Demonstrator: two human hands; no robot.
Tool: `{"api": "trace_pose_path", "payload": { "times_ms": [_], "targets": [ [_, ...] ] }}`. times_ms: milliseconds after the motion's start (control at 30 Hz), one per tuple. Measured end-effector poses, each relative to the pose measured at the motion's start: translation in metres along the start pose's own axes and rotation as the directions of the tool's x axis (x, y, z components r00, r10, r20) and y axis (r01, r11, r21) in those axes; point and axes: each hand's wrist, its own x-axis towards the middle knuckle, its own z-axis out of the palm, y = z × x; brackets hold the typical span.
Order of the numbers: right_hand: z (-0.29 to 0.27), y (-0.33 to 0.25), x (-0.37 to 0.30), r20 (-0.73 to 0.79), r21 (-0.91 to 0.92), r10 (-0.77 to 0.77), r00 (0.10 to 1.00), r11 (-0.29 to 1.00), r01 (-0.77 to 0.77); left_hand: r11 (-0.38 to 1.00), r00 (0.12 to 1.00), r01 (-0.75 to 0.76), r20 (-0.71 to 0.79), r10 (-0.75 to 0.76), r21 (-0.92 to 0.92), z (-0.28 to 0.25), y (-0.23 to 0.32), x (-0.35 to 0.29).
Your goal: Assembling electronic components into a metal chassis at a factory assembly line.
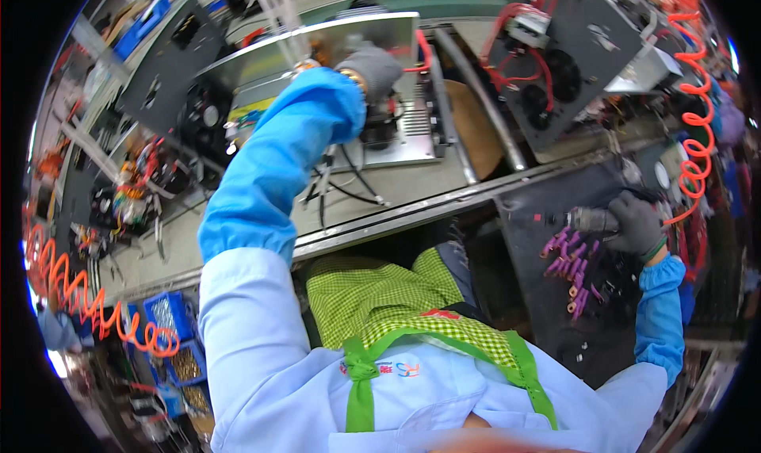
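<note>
My left hand (372, 68), in a grey glove, reaches over an open sheet-metal housing (412, 128) on the bench. Its fingers are blurred against the metal and the parts inside, so what they touch is hidden. Black cables (349, 179) hang out of the housing towards me. Off to the right, my right hand (636, 225), gloved too, is closed round the body of a power screwdriver (590, 219), whose tip points left. The tool is held over a black mat (527, 255), beside a pile of purple parts with copper-coloured ends (572, 267).
Panels with fans and red wires (555, 72) stand at the far right. A coiled orange air hose (694, 136) hangs beside my right hand, another (95, 306) at the left. Blue bins (186, 366) of small hardware sit lower left. A metal rail (396, 223) edges the bench.
</note>
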Motion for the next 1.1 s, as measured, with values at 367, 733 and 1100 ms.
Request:
{"api": "trace_pose_path", "payload": {
  "times_ms": [367,733,1100],
  "targets": [
    [0.065,0.038,-0.150,0.178,-0.174,0.096,0.979,0.983,-0.065,0.976,0.923,-0.218,-0.327,0.201,-0.016,-0.049,0.096,-0.025],
    [0.153,-0.026,-0.105,-0.125,0.083,0.820,0.558,0.569,-0.818,0.483,0.591,-0.806,-0.487,0.643,-0.341,-0.027,0.319,-0.006],
    [0.075,0.006,-0.132,-0.525,0.247,0.718,0.457,0.642,-0.726,0.379,0.560,-0.828,-0.572,0.599,-0.413,0.004,0.380,0.002]
  ]
}}
